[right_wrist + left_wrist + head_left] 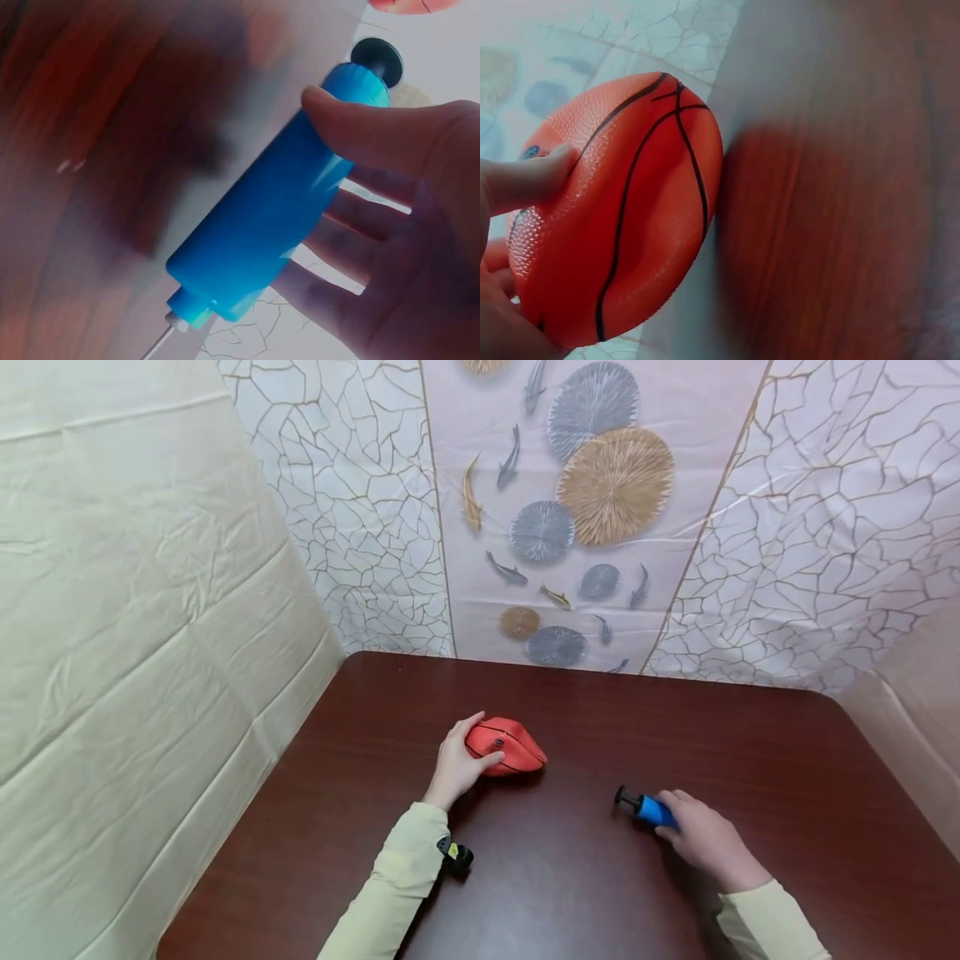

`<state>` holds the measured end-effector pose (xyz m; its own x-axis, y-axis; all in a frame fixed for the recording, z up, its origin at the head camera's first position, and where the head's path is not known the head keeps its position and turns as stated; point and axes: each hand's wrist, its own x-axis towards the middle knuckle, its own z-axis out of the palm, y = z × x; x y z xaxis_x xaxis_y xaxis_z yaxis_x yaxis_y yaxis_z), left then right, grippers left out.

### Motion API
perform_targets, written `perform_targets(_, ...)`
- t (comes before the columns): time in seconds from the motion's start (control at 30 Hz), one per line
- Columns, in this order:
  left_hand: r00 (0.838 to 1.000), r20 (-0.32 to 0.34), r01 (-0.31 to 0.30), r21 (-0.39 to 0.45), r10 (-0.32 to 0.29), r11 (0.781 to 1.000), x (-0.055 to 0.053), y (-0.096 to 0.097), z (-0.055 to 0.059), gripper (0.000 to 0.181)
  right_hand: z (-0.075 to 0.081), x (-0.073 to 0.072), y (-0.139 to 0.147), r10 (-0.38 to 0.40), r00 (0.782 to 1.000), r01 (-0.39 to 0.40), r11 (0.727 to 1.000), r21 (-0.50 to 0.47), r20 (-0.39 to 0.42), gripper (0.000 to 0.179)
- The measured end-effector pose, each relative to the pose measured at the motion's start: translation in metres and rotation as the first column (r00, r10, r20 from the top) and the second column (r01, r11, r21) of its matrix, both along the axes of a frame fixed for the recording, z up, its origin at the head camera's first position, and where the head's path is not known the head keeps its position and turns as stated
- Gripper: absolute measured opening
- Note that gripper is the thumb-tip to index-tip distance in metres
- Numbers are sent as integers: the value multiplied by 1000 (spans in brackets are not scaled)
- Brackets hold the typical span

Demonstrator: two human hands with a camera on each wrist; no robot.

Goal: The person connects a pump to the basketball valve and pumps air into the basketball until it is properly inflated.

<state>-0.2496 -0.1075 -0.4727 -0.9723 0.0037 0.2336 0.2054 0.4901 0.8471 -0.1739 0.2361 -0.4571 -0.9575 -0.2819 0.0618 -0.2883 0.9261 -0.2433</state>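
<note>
A deflated orange-red basketball (517,747) with black seam lines is gripped by my left hand (457,768) over the middle of the table. In the left wrist view the ball (652,210) looks creased and caved in, with the thumb pressed on its side. My right hand (708,839) holds a blue hand pump (657,812) by its barrel, apart from the ball. The pump's black handle (627,797) points left toward the ball. In the right wrist view, a thin metal needle (156,345) sticks out of the other end of the pump (262,210).
Both hands are over a dark red-brown table (555,877). A patterned cloth (375,510) hangs behind its far edge, and a cream cloth wall (150,652) stands along the left. A black wrist camera (456,857) is strapped on the left sleeve.
</note>
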Motion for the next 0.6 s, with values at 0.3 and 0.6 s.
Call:
perform_targets(0.3, 993, -106, 43, -35, -46, 998, 12, 7, -2, 61, 14, -5, -17, -24, 998, 13, 988, -156, -64, 37)
perform_targets(0.6, 972, -234, -20, -18, 15, 1000, 29, 20, 3, 38, 31, -13, -55, 16, 977, -95, 926, -366, -212, 41)
